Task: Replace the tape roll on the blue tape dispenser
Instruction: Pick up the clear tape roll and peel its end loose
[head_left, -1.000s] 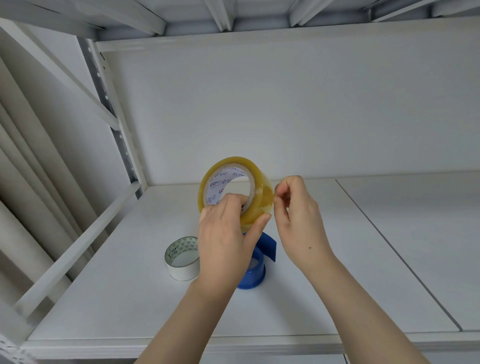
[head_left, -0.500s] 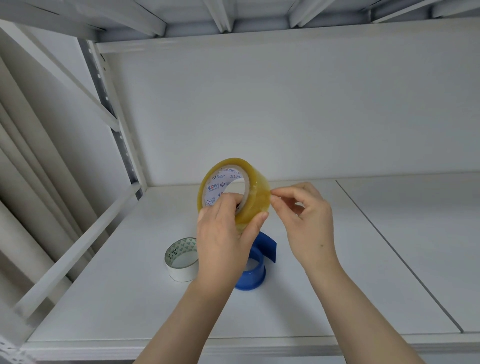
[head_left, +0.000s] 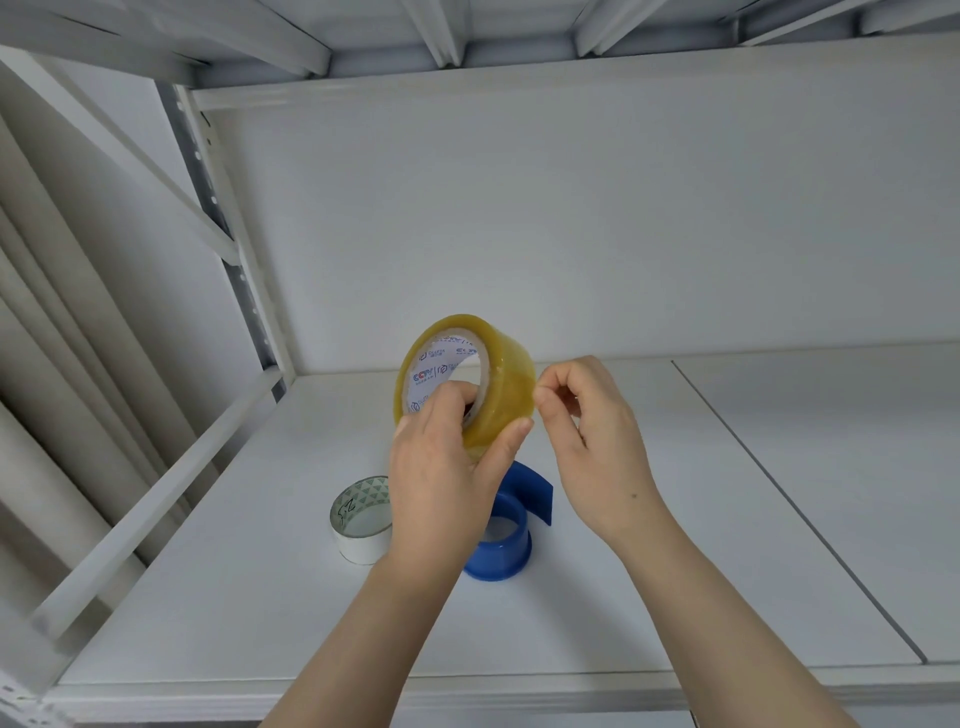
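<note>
A full roll of yellowish clear tape (head_left: 501, 379) with a printed white core is held up above the shelf. My left hand (head_left: 447, 478) grips it, fingers through the core and thumb on the outer face. My right hand (head_left: 597, 441) is at the roll's right edge, thumb and forefinger pinched together against the tape; whether they hold the tape's end cannot be made out. Below the hands, the blue tape dispenser (head_left: 506, 540) stands on the shelf, partly hidden by my left hand. A nearly used-up roll with a white core (head_left: 361, 522) lies to its left.
The white shelf board (head_left: 260, 597) has a seam (head_left: 789, 504) running front to back on the right. A slanted brace and a perforated upright (head_left: 223, 223) stand at the left. The shelf above hangs close overhead.
My right hand has drawn its fingers in from a looser reach to a tight pinch at the roll's right edge. The roll has tilted slightly in my left hand.
</note>
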